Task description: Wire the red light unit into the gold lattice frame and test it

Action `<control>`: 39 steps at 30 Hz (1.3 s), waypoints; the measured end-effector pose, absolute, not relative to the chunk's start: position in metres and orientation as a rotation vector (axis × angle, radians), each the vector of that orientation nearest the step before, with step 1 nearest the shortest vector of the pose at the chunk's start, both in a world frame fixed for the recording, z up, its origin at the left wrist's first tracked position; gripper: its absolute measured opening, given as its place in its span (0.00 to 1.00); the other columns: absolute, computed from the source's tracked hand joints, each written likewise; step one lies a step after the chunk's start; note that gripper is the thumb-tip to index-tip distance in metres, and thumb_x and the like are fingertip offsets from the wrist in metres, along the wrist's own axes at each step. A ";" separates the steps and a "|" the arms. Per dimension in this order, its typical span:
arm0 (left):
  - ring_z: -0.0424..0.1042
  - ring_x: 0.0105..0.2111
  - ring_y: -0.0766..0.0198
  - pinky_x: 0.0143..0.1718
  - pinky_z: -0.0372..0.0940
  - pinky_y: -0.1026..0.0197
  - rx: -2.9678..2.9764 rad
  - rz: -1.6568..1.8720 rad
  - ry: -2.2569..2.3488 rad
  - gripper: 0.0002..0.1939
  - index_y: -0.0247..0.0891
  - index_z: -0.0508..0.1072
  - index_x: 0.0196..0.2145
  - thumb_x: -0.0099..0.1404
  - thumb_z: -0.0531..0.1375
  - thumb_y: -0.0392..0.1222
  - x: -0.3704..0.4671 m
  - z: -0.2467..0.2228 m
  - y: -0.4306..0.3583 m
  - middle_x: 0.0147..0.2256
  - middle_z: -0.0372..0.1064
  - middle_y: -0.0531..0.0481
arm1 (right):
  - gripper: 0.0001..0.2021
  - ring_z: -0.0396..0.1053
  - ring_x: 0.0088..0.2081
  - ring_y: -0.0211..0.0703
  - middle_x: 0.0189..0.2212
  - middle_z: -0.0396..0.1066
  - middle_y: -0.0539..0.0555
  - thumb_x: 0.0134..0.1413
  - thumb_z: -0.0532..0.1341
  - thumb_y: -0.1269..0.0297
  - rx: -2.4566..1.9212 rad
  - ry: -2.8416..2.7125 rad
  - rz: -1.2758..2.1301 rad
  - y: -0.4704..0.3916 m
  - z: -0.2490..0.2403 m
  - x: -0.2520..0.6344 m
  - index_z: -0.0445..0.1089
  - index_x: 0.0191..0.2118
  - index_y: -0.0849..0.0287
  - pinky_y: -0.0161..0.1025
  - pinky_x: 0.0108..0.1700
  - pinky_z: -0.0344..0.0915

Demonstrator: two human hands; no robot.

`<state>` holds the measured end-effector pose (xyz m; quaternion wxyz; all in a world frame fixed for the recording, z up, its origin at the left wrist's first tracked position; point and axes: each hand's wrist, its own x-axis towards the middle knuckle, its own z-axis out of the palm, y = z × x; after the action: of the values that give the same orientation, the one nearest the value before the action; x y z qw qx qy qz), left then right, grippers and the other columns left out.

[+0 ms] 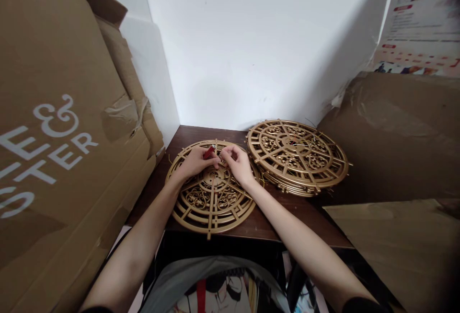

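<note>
A round gold openwork disc (212, 202) lies flat on a dark wooden table (266, 222) in front of me. Both hands rest over its far half, close together. My left hand (196, 162) grips a small red tool (209, 151) pointed toward the disc's middle. My right hand (237, 162) pinches something tiny and thin at the same spot, too small to identify. To the right sits a stack of similar gold discs (298, 155), touching the edge of the near disc.
A large brown cardboard box (64, 135) with white lettering leans along the left. More cardboard (398, 135) walls in the right side, with a flat sheet (395, 241) below it. A white wall (251, 49) stands behind the table; a printed poster (424, 20) hangs top right.
</note>
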<state>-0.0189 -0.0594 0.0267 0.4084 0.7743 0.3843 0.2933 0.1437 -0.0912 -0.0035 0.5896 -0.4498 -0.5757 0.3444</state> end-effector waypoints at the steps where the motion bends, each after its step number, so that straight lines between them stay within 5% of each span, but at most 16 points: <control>1: 0.70 0.25 0.64 0.32 0.63 0.62 1.961 0.741 0.959 0.13 0.34 0.77 0.25 0.58 0.62 0.47 -0.019 0.026 -0.060 0.24 0.75 0.48 | 0.11 0.65 0.29 0.38 0.29 0.71 0.51 0.52 0.61 0.55 -1.026 -1.317 0.833 -0.092 -0.003 0.144 0.69 0.33 0.59 0.35 0.32 0.63; 5: 0.68 0.24 0.66 0.30 0.61 0.64 2.015 0.733 0.937 0.13 0.34 0.75 0.22 0.58 0.61 0.46 -0.017 0.025 -0.061 0.22 0.73 0.49 | 0.13 0.68 0.31 0.39 0.34 0.74 0.53 0.49 0.63 0.53 -0.961 -1.264 0.919 -0.097 0.003 0.142 0.71 0.34 0.58 0.37 0.35 0.66; 13: 0.66 0.22 0.66 0.27 0.59 0.65 1.980 0.733 0.961 0.12 0.33 0.73 0.23 0.55 0.62 0.47 -0.017 0.023 -0.061 0.20 0.71 0.52 | 0.10 0.66 0.25 0.39 0.23 0.71 0.50 0.48 0.64 0.57 -0.945 -1.315 1.016 -0.098 0.003 0.140 0.72 0.31 0.59 0.37 0.32 0.63; 21: 0.61 0.19 0.69 0.22 0.54 0.66 2.043 0.739 0.995 0.07 0.33 0.70 0.19 0.51 0.58 0.39 -0.018 0.019 -0.058 0.16 0.64 0.55 | 0.05 0.66 0.32 0.40 0.32 0.73 0.51 0.53 0.61 0.63 -1.004 -1.639 0.638 -0.109 0.008 0.140 0.72 0.30 0.57 0.36 0.36 0.61; 26: 0.61 0.21 0.69 0.24 0.54 0.66 2.039 0.776 0.975 0.07 0.33 0.69 0.21 0.52 0.59 0.40 -0.018 0.017 -0.058 0.18 0.62 0.56 | 0.06 0.64 0.29 0.38 0.27 0.70 0.50 0.52 0.61 0.62 -1.028 -1.580 0.716 -0.109 0.008 0.140 0.72 0.30 0.58 0.35 0.32 0.60; 30: 0.62 0.25 0.69 0.27 0.57 0.66 1.972 0.912 0.940 0.12 0.33 0.73 0.32 0.52 0.64 0.43 -0.016 0.021 -0.061 0.23 0.64 0.56 | 0.09 0.63 0.25 0.37 0.24 0.71 0.50 0.48 0.64 0.58 -1.044 -1.387 0.878 -0.104 0.006 0.141 0.71 0.29 0.58 0.36 0.30 0.61; 34: 0.68 0.33 0.65 0.36 0.63 0.62 1.849 0.993 0.884 0.28 0.33 0.69 0.50 0.52 0.67 0.43 -0.016 0.028 -0.064 0.35 0.71 0.49 | 0.11 0.65 0.25 0.38 0.22 0.71 0.50 0.44 0.65 0.55 -1.036 -1.252 0.954 -0.102 0.007 0.142 0.71 0.28 0.59 0.36 0.30 0.62; 39: 0.70 0.36 0.63 0.38 0.64 0.62 1.821 0.989 0.881 0.20 0.34 0.71 0.47 0.60 0.62 0.47 -0.015 0.033 -0.069 0.37 0.73 0.46 | 0.12 0.61 0.22 0.35 0.19 0.66 0.47 0.43 0.65 0.55 -1.062 -1.168 0.971 -0.102 0.008 0.144 0.70 0.28 0.59 0.35 0.27 0.59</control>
<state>-0.0154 -0.0687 0.0328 0.4302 0.7301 0.3532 0.3964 0.1436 -0.1016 0.0078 0.6003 -0.4583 -0.5041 0.4190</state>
